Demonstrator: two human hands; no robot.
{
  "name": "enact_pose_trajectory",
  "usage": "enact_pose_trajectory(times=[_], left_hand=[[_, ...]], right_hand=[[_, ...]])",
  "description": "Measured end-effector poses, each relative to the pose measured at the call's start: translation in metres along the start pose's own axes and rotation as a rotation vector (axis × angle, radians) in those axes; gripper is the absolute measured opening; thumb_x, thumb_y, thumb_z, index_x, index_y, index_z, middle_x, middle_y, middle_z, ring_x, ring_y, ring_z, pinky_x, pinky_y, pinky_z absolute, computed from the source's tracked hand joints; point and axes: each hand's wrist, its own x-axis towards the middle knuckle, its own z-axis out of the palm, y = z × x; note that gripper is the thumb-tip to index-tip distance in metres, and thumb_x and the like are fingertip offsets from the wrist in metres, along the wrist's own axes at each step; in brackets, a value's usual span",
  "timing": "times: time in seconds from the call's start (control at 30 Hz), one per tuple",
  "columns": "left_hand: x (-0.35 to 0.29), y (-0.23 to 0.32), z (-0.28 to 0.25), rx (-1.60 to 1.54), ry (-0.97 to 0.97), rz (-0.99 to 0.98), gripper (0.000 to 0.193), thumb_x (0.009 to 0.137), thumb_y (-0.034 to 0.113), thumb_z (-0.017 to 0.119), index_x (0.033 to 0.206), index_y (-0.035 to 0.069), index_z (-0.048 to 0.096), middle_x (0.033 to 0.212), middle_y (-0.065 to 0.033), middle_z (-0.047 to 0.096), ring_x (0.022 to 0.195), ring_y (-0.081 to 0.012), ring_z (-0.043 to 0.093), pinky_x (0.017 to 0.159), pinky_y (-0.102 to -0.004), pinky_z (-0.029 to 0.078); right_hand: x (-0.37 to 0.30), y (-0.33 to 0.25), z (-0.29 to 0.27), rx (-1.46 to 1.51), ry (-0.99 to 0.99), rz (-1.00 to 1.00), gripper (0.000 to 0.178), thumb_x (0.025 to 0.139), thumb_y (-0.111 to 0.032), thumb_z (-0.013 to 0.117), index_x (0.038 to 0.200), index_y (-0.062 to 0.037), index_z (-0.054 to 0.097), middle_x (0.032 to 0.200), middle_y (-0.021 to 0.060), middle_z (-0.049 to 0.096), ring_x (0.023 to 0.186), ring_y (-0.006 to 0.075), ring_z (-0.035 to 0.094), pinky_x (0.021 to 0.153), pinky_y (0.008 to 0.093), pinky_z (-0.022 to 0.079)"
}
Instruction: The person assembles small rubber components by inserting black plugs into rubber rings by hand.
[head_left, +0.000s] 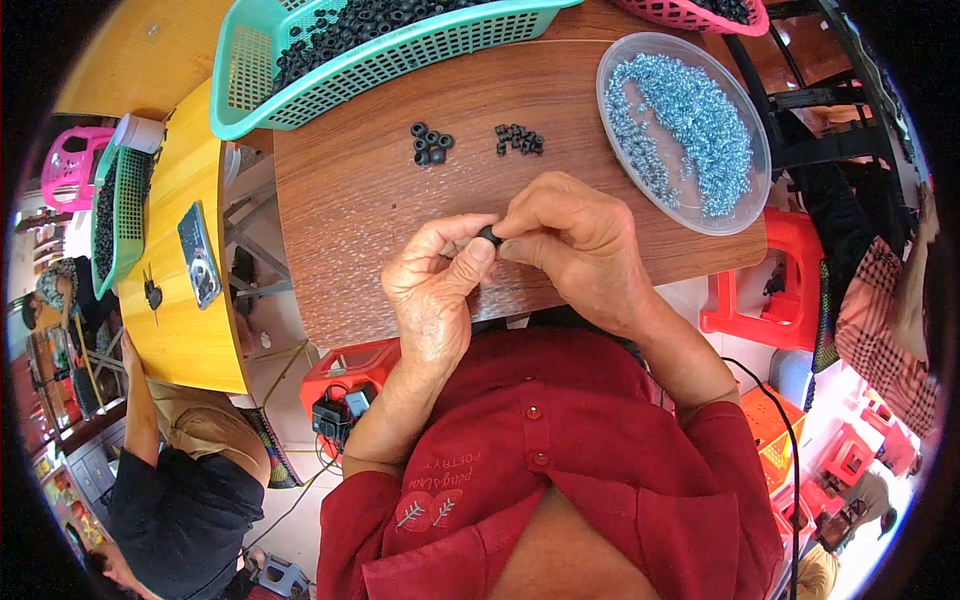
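Note:
My left hand [432, 290] pinches a small black rounded plastic part [489, 236] between thumb and fingers, just above the near part of the brown table. From the right, my right hand [585, 245] meets it with thumb and forefinger pressed together at the part's edge. Whatever sits between those right fingertips is hidden. Beyond my hands lies a small cluster of black hollow caps [431, 143]. To its right is a group of smaller black pieces [519, 140].
A turquoise basket [232, 85] of black parts stands at the far left. A clear round tray [690, 218] of shiny blue-silver pieces sits at the right. A pink basket [755, 22] shows beyond it. Left, a person in black [190, 510] sits by a yellow table [190, 340] holding a phone [199, 255].

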Motion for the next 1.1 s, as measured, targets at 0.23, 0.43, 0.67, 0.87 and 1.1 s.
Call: enact_pose_trajectory(times=[0.23, 0.43, 0.67, 0.87, 1.1], left_hand=[[-0.003, 0.005, 0.003, 0.181, 0.028, 0.013, 0.019, 0.08, 0.001, 0.068, 0.098, -0.007, 0.063, 0.08, -0.0101, 0.064, 0.061, -0.0131, 0.057, 0.056, -0.022, 0.048], [-0.007, 0.009, 0.003, 0.24, -0.068, 0.099, 0.015, 0.079, -0.003, 0.067, 0.093, -0.007, 0.064, 0.082, -0.0121, 0.064, 0.059, -0.0125, 0.057, 0.054, -0.0216, 0.047], [-0.006, 0.004, 0.0, 0.372, -0.046, 0.133, 0.014, 0.076, -0.005, 0.069, 0.09, -0.005, 0.067, 0.081, -0.0073, 0.064, 0.07, -0.01, 0.056, 0.061, -0.0215, 0.046], [-0.009, -0.001, -0.004, 0.23, -0.043, 0.015, 0.012, 0.08, -0.004, 0.067, 0.092, -0.004, 0.066, 0.082, -0.0055, 0.062, 0.068, -0.0092, 0.054, 0.06, -0.0207, 0.045], [0.003, 0.007, 0.0, 0.078, -0.075, 0.096, 0.035, 0.079, -0.002, 0.068, 0.109, -0.006, 0.051, 0.079, -0.0124, 0.063, 0.059, -0.0143, 0.057, 0.053, -0.0233, 0.046]], right_hand=[[0.011, 0.002, -0.015, 0.385, -0.144, 0.377, 0.017, 0.069, 0.006, 0.069, 0.085, -0.0001, 0.065, 0.077, 0.0, 0.06, 0.071, 0.0049, 0.055, 0.064, 0.0206, 0.047], [0.015, 0.01, -0.022, 0.539, -0.297, 0.417, 0.021, 0.063, 0.004, 0.071, 0.082, 0.0, 0.067, 0.074, 0.0018, 0.063, 0.066, 0.0079, 0.056, 0.061, 0.0229, 0.045], [0.016, 0.018, -0.014, 0.51, -0.326, 0.391, 0.021, 0.061, 0.006, 0.072, 0.081, 0.0, 0.068, 0.071, 0.0027, 0.063, 0.068, 0.0084, 0.057, 0.062, 0.0226, 0.046], [0.007, 0.031, -0.005, 0.557, -0.316, 0.358, 0.024, 0.065, 0.006, 0.073, 0.088, 0.0002, 0.066, 0.078, 0.001, 0.062, 0.072, 0.0081, 0.057, 0.064, 0.0214, 0.047], [0.011, 0.014, -0.009, 0.598, -0.241, 0.331, 0.039, 0.07, 0.003, 0.069, 0.108, -0.0046, 0.067, 0.074, -0.0017, 0.056, 0.069, 0.0059, 0.053, 0.063, 0.0214, 0.043]])
